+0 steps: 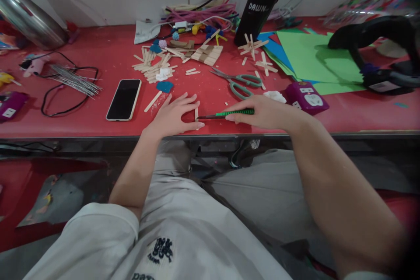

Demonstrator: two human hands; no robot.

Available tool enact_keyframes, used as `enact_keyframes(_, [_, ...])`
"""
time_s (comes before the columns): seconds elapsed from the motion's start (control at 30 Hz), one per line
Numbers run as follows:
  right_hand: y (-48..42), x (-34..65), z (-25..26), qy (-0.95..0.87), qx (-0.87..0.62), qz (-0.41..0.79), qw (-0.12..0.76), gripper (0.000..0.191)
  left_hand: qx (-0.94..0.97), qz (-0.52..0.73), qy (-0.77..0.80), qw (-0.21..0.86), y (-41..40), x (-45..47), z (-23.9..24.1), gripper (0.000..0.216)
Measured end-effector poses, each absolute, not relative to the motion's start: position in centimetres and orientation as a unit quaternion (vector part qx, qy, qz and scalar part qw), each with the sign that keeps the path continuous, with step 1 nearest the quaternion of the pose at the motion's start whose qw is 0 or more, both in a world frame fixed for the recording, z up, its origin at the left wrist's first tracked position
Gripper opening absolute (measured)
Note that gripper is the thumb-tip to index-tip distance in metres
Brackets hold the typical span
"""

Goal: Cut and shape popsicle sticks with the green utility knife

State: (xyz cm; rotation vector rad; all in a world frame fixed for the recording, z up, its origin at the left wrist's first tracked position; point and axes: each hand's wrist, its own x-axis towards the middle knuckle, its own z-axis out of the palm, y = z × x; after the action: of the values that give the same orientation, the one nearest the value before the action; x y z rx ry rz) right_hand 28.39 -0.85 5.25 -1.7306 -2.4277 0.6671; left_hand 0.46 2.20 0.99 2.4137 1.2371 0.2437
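A short wooden craft stick (196,114) lies on the red table near its front edge. My left hand (170,116) pins it at both ends, the thumb at the near end and the fingertips at the far one. My right hand (265,112) is closed around a green and black utility knife (234,113). The dark blade points left and its tip meets the stick between my left thumb and fingers. Another craft stick (152,101) with a blue lump (164,87) at its end lies just beyond my left hand. Grey-green scissors (241,82) rest open beyond the knife.
A phone (124,99) lies to the left, beside thin metal wires (76,79). Many craft sticks (152,66) are heaped behind. A black bottle (262,4) stands at the back. On the right are a purple box (307,97), green paper (315,59) and a black strapped device (387,81).
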Motion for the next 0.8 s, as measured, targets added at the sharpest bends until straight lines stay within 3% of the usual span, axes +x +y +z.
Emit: enact_keyframes(0.8, [-0.61, 28.66, 5.14, -0.793, -0.568, 0.214, 0.047, 0.038, 0.864, 0.084, 0.45, 0.211, 2.12, 0.5, 1.18, 0.078])
